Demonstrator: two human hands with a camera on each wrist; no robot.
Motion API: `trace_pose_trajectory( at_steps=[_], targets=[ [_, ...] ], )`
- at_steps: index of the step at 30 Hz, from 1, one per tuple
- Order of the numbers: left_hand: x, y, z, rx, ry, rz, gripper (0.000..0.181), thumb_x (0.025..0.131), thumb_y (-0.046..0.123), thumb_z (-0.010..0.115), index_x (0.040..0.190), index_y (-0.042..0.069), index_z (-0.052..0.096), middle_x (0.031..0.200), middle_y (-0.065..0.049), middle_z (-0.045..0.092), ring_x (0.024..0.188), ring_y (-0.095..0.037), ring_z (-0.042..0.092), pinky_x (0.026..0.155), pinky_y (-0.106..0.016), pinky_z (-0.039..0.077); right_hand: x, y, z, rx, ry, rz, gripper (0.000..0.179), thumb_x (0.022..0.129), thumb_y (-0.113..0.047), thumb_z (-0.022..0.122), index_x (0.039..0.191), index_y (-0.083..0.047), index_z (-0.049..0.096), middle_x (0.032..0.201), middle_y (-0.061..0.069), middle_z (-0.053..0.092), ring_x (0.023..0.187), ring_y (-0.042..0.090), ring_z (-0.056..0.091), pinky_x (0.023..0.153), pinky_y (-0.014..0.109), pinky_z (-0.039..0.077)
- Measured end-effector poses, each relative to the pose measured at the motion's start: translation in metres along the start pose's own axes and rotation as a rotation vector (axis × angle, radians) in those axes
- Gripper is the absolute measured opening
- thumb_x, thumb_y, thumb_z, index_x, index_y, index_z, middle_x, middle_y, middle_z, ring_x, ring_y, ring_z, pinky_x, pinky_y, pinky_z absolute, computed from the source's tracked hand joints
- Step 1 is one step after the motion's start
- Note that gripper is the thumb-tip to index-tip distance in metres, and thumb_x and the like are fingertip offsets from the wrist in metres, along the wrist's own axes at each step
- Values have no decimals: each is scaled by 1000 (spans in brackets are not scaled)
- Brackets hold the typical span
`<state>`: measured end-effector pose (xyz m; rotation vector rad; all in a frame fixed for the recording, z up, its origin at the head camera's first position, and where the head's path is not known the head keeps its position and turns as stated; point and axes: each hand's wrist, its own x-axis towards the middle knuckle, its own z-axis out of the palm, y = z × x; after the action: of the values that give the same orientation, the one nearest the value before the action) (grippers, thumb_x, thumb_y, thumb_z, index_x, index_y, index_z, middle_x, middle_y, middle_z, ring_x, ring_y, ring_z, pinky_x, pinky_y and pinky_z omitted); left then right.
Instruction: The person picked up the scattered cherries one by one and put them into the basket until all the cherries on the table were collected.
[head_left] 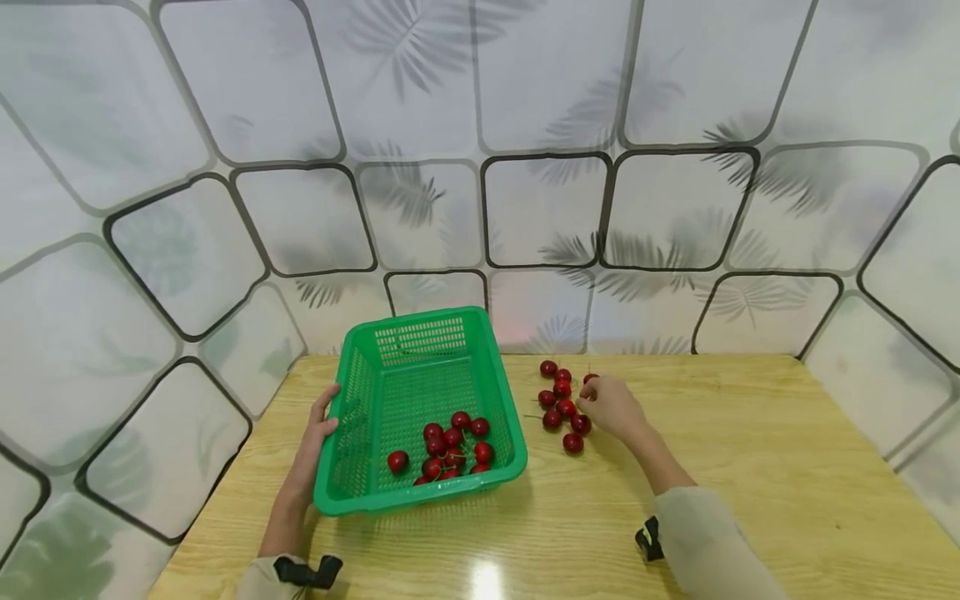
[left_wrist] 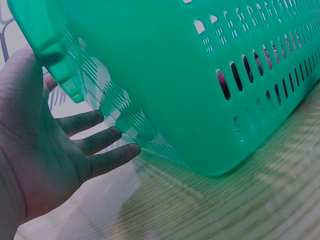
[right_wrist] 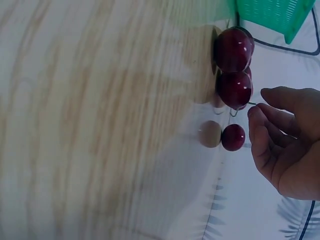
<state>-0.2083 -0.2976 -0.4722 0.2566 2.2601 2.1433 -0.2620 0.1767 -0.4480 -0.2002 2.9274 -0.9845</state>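
Observation:
A green plastic basket (head_left: 360, 500) holds several dark red cherries (head_left: 452, 437) towards its near right corner. My left hand (head_left: 311, 437) lies along the basket's left side. In the left wrist view its straight fingers (left_wrist: 107, 155) reach under the rim to the slotted wall, and the thumb is hidden. Right of the basket, a group of loose cherries (head_left: 551, 419) sits on the table. My right hand (head_left: 611, 406) is at that group's right edge. In the right wrist view its fingertips pinch the thin stem of a cherry (right_wrist: 234, 90) standing among the others.
One cherry (right_wrist: 233, 137) stands slightly apart, close by the right hand. The light wooden table (head_left: 750, 467) runs back to a patterned cloth backdrop (head_left: 543, 212) behind the basket and cherries. Dark straps (head_left: 307, 572) sit at both cuffs.

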Motion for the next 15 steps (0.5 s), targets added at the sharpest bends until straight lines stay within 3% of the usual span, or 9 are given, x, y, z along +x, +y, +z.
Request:
trace_pose_trajectory(
  at_steps=[9,15],
  targets=[
    [1,2,2,4,5,-13,56,109,31,27,160,20,9,160,-12,7,114,-11,46,85,-24,46,6,4,7,-47,25,51,28,93,-13,63,110,9,67,100,22,69,77,25,64,65,38,52],
    [1,2,2,10,15,-20,56,108,29,27,160,20,9,161,-11,6,115,-10,46,86,-24,45,8,6,9,-45,37,45,25,95,-12,62,108,6,70,104,23,70,85,31,67,69,41,53]
  ],
)
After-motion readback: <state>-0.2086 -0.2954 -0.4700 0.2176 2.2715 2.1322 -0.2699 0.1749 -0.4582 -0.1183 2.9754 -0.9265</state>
